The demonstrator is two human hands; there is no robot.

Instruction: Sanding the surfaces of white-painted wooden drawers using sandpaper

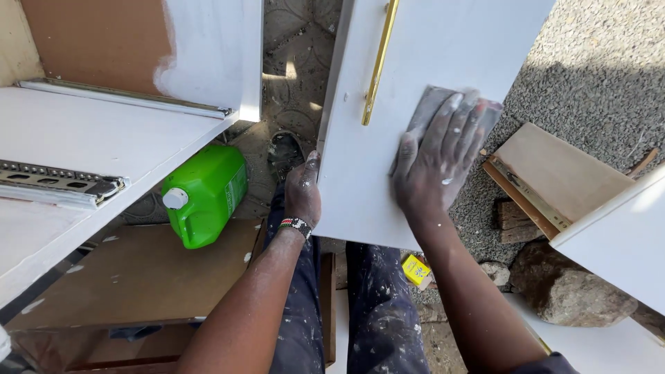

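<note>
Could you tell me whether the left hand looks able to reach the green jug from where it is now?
Probably yes. The left hand grips the edge of the white panel, and the green jug lies just beside it on the brown board, with nothing between them. It would need to release the panel first.

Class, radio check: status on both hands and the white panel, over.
Left hand gripping white panel edge. Right hand flat on sanding sheet. Gold handle beside the sheet; green jug off left.

My right hand (438, 163) covers most of the sanding pad (431, 104). White door panel (429, 55) & gold handle (379, 62) cut off by far edge. Left fingers (309, 166) curl behind panel's left edge, mostly hidden.
</note>
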